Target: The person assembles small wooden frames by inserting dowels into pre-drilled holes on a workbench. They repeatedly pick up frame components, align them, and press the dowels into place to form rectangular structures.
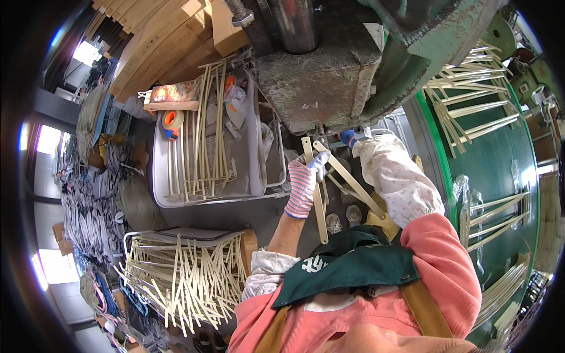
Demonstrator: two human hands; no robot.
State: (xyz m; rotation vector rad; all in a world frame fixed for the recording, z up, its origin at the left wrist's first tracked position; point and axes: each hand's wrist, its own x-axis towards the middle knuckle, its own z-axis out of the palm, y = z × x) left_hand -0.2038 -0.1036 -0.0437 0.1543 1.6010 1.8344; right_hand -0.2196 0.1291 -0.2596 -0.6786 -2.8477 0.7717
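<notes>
My left hand, in a pink-and-grey striped glove, is closed near the top ends of flat cream-coloured bars just below the press head. One flat bar hangs down nearly straight, with a hole at each end. A second flat bar slants from the same grip toward my right sleeve. My right hand reaches up under the green press. Only a bit of its blue glove shows beside the tooling. Its fingers are hidden by the press and my patterned sleeve, so what they hold cannot be made out.
A white tray at left bears long strips, a tape roll and plastic bags. Below it a rack is heaped with cream strips. On the right, a green table carries more strips. Cardboard is stacked far left.
</notes>
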